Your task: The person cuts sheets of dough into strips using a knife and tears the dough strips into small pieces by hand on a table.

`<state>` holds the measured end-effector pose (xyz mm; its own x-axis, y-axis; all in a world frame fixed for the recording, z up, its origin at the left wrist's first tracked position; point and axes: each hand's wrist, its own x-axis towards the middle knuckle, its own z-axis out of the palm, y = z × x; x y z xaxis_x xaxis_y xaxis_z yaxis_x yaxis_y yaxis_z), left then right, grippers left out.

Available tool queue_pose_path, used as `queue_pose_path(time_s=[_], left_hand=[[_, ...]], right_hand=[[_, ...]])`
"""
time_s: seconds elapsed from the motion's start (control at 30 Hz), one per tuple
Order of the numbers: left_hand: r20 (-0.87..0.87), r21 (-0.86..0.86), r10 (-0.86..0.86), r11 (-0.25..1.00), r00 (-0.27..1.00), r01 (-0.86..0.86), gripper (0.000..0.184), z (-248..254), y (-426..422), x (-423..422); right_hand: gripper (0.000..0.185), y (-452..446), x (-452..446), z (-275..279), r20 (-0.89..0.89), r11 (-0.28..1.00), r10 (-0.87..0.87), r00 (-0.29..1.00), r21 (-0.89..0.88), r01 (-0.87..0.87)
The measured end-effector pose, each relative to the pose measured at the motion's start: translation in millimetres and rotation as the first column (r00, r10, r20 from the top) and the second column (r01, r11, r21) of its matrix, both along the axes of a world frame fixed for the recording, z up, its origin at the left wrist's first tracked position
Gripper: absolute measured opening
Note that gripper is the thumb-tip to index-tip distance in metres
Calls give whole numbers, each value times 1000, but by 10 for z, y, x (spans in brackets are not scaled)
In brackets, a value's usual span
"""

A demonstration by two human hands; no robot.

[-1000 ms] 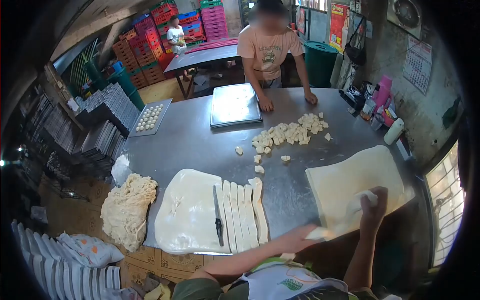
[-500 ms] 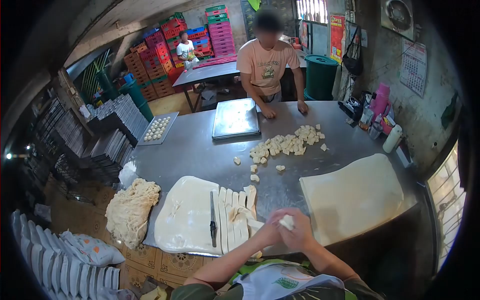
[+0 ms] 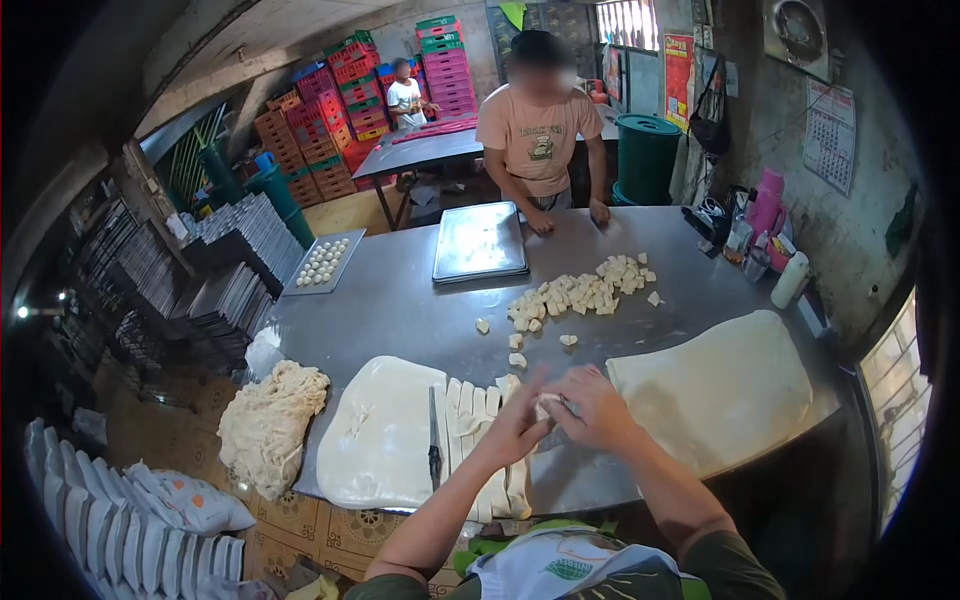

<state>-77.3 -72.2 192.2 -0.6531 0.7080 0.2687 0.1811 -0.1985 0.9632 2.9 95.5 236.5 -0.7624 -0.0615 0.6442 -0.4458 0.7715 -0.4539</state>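
My two hands meet over the near edge of the table, just right of the cut dough strips point(image 3: 490, 490). My right hand point(image 3: 597, 408) is closed on a small piece of dough point(image 3: 547, 404), mostly hidden by the fingers. Beside it my left hand point(image 3: 515, 425) has its fingers stretched apart, close to that piece. Left of the strips lies a thick slab of dough point(image 3: 375, 435), with a dark-handled knife point(image 3: 434, 440) on its right part. Beyond my hands, loose dough chunks point(image 3: 580, 293) are heaped on the metal table point(image 3: 400, 310).
A smooth dough sheet point(image 3: 715, 390) covers the table's right side; a rough dough mass point(image 3: 272, 425) sits at the left. Farther back are stacked metal trays point(image 3: 480, 243) and a tray of dough balls point(image 3: 325, 262). A person point(image 3: 540, 130) stands across the table.
My hands have moved slightly away from me and come apart from their clasp; the left fingers have opened. The view has shifted a little. A person in the background has turned.
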Motion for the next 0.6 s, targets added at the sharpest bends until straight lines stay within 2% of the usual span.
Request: queue_pose_path(time_s=[0.03,0.1,0.13,0.2,0.23,0.27,0.37,0.4,0.43,0.5,0.53,0.6], left_hand=[[-138,-55,-46,998,989,39,63,-309,9,-131],[-402,-169,-154,981,903,92,54,-749,70,-338],[-401,-164,-157,982,903,98,54,-661,88,-324],[-485,-102,-104,993,868,62,41,-502,76,-230],[-527,-70,-76,997,846,46,34,-439,66,-226],[-526,-71,-84,996,846,54,34,-430,54,-252],[-188,-161,-278,955,942,250,25,-477,46,-231],[-179,-160,-284,953,942,257,25,-600,66,-210],[-261,-263,-279,942,924,210,24,-829,84,-190],[-425,-447,-288,891,858,77,22,-1167,55,-162],[-426,-448,-287,891,858,76,22,-1158,10,-144],[-395,-429,-466,856,792,290,23,-1050,-107,18]], right_hand=[[23,-9,56,-76,99,1000,16,995,25,-18],[23,-58,100,-144,108,998,-33,994,54,27],[23,-82,106,-166,112,994,-77,991,82,68],[23,-187,117,-229,121,988,-127,985,105,115],[22,-241,108,-254,110,988,-151,982,41,147],[21,-296,103,-287,101,983,-177,979,-25,180],[21,-387,112,-544,147,948,-248,958,-166,271],[21,-388,97,-713,193,914,-282,940,-243,324],[22,-403,97,-889,241,870,-309,920,-320,376],[24,-375,151,-1289,324,868,-318,891,-279,411],[26,-293,171,-1480,394,871,-326,860,-227,435],[28,-25,240,-1784,471,879,-330,818,-163,448]])
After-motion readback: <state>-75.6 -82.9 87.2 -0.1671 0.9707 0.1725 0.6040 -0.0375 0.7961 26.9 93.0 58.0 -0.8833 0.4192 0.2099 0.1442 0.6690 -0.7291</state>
